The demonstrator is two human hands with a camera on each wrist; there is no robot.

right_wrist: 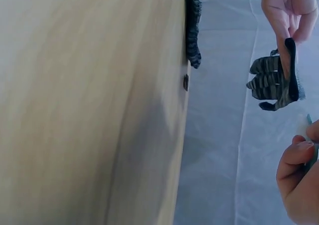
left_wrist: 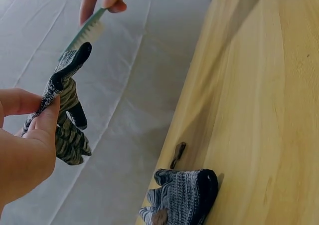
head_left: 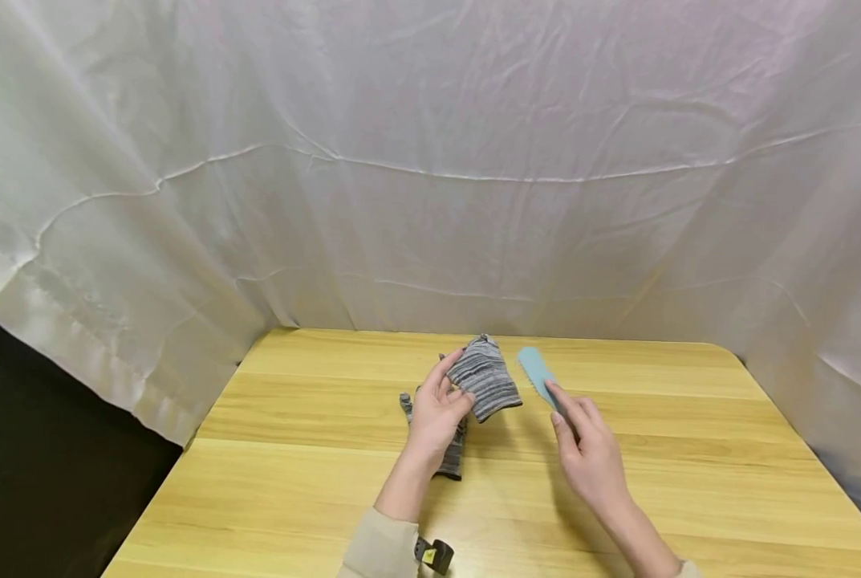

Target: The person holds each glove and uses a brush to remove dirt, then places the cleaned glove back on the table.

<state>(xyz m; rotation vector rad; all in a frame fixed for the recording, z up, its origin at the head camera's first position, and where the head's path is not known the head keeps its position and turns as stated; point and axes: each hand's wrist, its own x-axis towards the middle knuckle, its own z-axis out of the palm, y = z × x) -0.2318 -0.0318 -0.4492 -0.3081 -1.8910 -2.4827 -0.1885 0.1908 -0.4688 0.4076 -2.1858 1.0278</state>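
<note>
My left hand [head_left: 436, 413] pinches a grey-and-black striped knit glove [head_left: 486, 377] between thumb and fingers and holds it above the table. In the left wrist view the glove's fingers [left_wrist: 72, 147] hang down. A light blue brush [head_left: 536, 369] with pale bristles is gripped by its handle in my right hand [head_left: 590, 449]. Its bristles face the glove; in the left wrist view they appear close to its cuff, though contact is hard to tell. A second matching glove [head_left: 453, 461] lies on the table, partly hidden beneath my left hand in the head view.
A small dark tuft [left_wrist: 178, 154] lies on the wooden table [head_left: 293, 482] near the second glove, and a brownish patch [left_wrist: 159, 217] shows on that glove. Pale curtains [head_left: 430, 225] hang behind the table and at its sides. A black strap device [head_left: 436, 554] sits at my left wrist.
</note>
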